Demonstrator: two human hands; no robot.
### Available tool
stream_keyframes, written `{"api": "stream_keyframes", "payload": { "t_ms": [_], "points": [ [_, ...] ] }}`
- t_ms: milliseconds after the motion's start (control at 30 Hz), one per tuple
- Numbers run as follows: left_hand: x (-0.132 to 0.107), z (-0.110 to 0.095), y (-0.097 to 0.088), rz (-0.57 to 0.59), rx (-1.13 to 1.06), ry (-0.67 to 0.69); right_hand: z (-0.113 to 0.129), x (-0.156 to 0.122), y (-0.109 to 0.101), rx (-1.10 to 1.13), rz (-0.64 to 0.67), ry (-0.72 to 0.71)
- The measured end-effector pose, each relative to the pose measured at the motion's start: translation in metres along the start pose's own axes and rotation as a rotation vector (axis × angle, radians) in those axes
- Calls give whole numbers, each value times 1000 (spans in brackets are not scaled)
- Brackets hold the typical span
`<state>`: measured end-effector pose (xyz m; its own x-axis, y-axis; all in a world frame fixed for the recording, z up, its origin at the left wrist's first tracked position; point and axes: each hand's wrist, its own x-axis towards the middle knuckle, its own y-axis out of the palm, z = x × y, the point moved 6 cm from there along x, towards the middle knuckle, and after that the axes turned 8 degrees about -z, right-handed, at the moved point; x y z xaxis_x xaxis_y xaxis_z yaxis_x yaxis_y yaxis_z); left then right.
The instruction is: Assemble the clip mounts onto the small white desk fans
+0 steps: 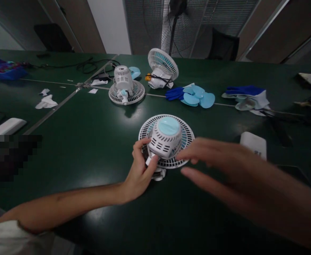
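Note:
A small white fan (166, 145) lies grille-down on the dark green table, its motor housing with a light blue cap (168, 125) facing up. My left hand (142, 164) is closed around the white neck part at the housing's near left side, thumb in front and fingers behind. A white clip-like piece (159, 174) shows just below that hand, at the grille's near edge. Over the right side of the grille hovers my right hand (221, 166), blurred, with thumb and fingers apart and nothing between them. Whether its fingertips touch the grille I cannot tell.
Farther back are a second fan (123, 83) lying grille-down, a third fan (162, 69) tilted up, blue fan blades (198, 96) and blue gloves (175, 93). More gloves (247, 97) and a white box-like object (253, 144) are at right. Paper scraps (46, 102) lie left.

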<state>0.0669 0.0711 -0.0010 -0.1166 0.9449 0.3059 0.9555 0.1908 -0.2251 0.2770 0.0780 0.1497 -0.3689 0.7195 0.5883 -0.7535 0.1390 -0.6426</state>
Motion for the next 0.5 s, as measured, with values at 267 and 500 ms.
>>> {"api": "stream_keyframes", "payload": {
  "t_ms": [267, 500],
  "points": [
    [-6, -20, 51, 184, -81, -64, -33, -82, 72, -324, 536, 14],
    [-15, -21, 13, 265, 188, 138, -37, -101, 74, -358, 441, 42]
  ]
}}
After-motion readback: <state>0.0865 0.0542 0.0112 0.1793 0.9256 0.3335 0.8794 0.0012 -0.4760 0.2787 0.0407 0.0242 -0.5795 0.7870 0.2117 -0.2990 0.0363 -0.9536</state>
